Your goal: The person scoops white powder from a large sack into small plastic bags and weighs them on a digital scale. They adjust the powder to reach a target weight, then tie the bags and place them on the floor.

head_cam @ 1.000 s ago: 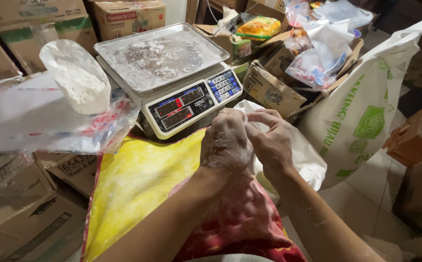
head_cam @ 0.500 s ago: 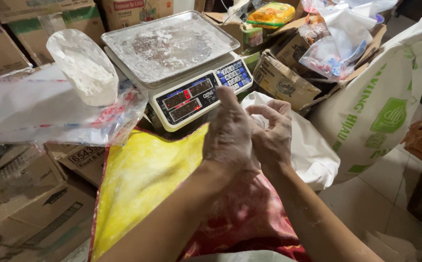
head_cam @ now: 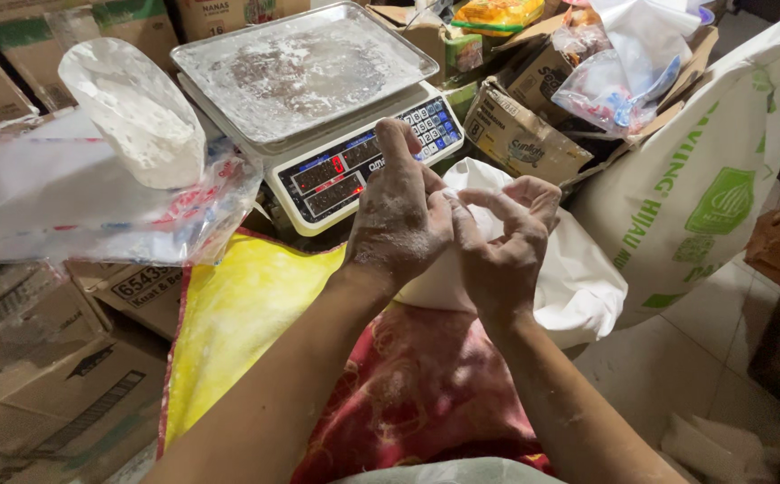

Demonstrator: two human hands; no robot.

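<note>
The biggest thing is the large white sack with green print (head_cam: 713, 188), which stands at the right side and leans toward the middle. On the left there are several brown cardboard boxes (head_cam: 40, 376), and a yellow and red cloth (head_cam: 318, 358) covers the lap of the person. Behind the hands stands 1 digital scale (head_cam: 354, 170) with a metal tray (head_cam: 300, 67) on top; the tray is dusted with white powder. At the left of the scale, a stack of clear plastic bags (head_cam: 76, 206) carries a small filled bag of white powder (head_cam: 134, 112).

The white plastic bag (head_cam: 569, 278) lies just in front of the scale, between the 2 hands and the sack. The left hand (head_cam: 399, 224) and the right hand (head_cam: 502, 246) are both dusty with powder and meet at the top of this bag. The fingers (head_cam: 489, 206) of both hands are narrow and pinch the gathered neck of the bag between them, and the left thumb points up toward the scale.
</note>
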